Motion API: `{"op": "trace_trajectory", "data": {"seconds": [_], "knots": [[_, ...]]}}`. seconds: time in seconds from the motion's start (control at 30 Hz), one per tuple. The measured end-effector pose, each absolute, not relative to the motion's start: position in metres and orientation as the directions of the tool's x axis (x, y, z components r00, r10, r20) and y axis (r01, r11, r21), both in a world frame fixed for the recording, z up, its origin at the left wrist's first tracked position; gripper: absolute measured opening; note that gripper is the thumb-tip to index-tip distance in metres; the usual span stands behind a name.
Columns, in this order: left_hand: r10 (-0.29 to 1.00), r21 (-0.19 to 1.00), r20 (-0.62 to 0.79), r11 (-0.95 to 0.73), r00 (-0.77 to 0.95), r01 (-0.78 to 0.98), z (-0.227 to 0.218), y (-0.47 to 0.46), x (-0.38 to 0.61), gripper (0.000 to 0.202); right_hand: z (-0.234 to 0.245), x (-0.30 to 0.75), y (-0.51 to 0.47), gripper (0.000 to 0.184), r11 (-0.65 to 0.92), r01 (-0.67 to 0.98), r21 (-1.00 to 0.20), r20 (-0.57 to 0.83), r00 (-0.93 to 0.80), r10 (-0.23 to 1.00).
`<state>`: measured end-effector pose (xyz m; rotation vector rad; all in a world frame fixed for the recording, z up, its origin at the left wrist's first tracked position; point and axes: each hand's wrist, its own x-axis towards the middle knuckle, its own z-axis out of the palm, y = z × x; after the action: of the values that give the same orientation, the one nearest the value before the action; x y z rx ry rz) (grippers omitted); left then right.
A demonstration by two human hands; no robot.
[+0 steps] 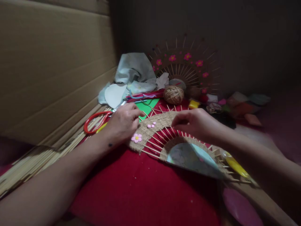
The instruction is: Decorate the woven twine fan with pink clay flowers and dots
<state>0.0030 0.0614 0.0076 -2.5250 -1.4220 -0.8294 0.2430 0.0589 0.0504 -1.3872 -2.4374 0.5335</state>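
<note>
A half-round fan of woven twine on thin sticks (161, 121) lies on the red cloth. Its band carries a pink clay flower (136, 138) with a yellow centre and several small pink dots (151, 125). At the band's left end, my left hand (125, 122) has its fingers curled over the outer edge, gripping the fan. My right hand (194, 122) rests over the middle of the band, fingertips bent down and drawn together; whatever they hold, if anything, is hidden. A pale blue patterned half-circle (192, 155) fills the fan's inner part.
Red-handled scissors (90, 122) and a bundle of thin sticks (44, 164) lie left, beside a cardboard wall (56, 56). Behind are a twine ball (173, 94), grey cloth (135, 67) and a larger flowered fan (188, 62). Pink clay (241, 205) sits front right.
</note>
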Motion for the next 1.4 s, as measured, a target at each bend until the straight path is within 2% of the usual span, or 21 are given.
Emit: {"op": "trace_trajectory", "data": {"seconds": [0.07,0.1,0.4,0.77,1.1,1.3,1.4], "knots": [[0.751,0.142,0.524,-0.542,0.402,0.828,0.007,0.062,0.002,0.029,0.047,0.223,0.076,0.008,0.463,0.674,-0.576,0.092,-0.509,0.856],[0.745,0.131,0.531,-0.543,0.404,0.829,0.006,0.062,0.002,0.029,0.044,0.213,0.083,0.008,0.469,0.651,-0.597,0.102,-0.519,0.849],[0.709,0.094,0.559,-0.568,0.429,0.817,0.008,0.058,-0.001,0.028,0.016,0.182,0.113,0.012,0.570,0.689,-0.448,0.091,-0.599,0.796],[0.714,0.105,0.542,-0.582,0.444,0.807,0.015,0.050,0.003,0.026,0.013,0.181,0.110,0.017,0.639,0.660,-0.395,0.090,-0.664,0.742],[0.702,0.096,0.551,-0.591,0.452,0.801,0.013,0.052,0.003,0.029,0.013,0.185,0.102,0.021,0.765,0.596,-0.244,0.122,-0.763,0.634],[0.706,0.083,0.544,-0.582,0.453,0.809,0.010,0.057,0.002,0.029,0.014,0.185,0.101,0.021,0.770,0.589,-0.245,0.125,-0.768,0.628],[0.709,0.090,0.544,-0.582,0.450,0.808,0.009,0.059,0.002,0.029,0.017,0.189,0.099,0.026,0.737,0.608,-0.295,0.135,-0.737,0.662]]}}
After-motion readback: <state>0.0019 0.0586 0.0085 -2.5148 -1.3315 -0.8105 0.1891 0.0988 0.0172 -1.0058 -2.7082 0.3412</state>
